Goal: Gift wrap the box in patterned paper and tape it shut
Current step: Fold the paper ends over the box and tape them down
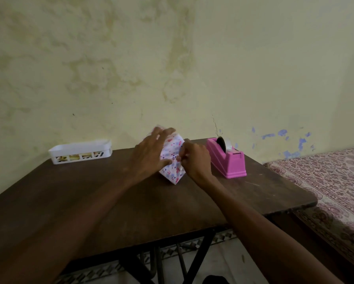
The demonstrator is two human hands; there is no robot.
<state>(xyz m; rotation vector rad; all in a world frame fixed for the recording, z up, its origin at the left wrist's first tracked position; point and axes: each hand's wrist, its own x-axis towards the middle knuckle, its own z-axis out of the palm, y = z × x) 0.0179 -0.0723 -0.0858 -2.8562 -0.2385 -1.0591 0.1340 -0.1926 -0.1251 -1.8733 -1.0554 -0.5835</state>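
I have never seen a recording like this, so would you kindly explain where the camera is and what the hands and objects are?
There is no machine here: one camera worn on the person's head looks forward and down, so both arms are the wearer's own. The left hand lies spread over the box, already covered in patterned paper, tilted on a dark wooden table. The right hand pinches the paper on its front. A pink tape dispenser stands to its right, a white basket at the far left.
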